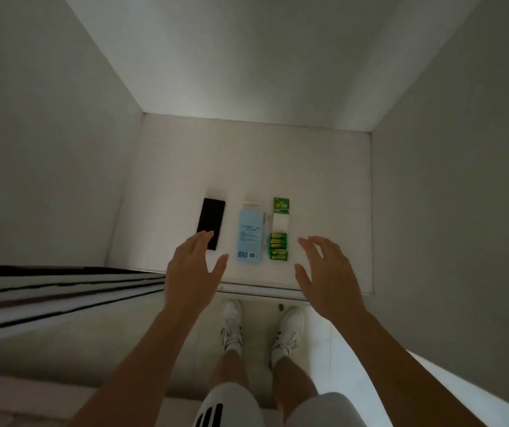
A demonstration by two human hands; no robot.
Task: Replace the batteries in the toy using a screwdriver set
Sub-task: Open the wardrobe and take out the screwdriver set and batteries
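Knees and white shoes (288,331) are showing at the bottom centre of the frame; the person is standing at the edge of a white worktop (324,186) set in a walled recess.

Both hands are hovering over the near edge. Left hand (190,272), centre-left: fingers spread wide, holding nothing, fingertips overlapping the near end of a flat black slab (210,220); contact cannot be told. Right hand (328,272), centre-right: fingers spread wide, holding nothing, apart from everything.

Between the hands, mid-frame: a pale blue box (249,237), probably the screwdriver set, and just to its right a green battery pack (279,238) with cells visible at its near end.

Toy: not clearly identifiable. The black slab may be it, but it is too dark to tell.

Risks, as judged:
- Lighting is dim, so small screws and the right bit could be misread or lost.
- Items are sitting near the front edge; a sweeping reach could be knocking cells or the box to the floor.
- Loose cells could be rolling once the pack is opened.
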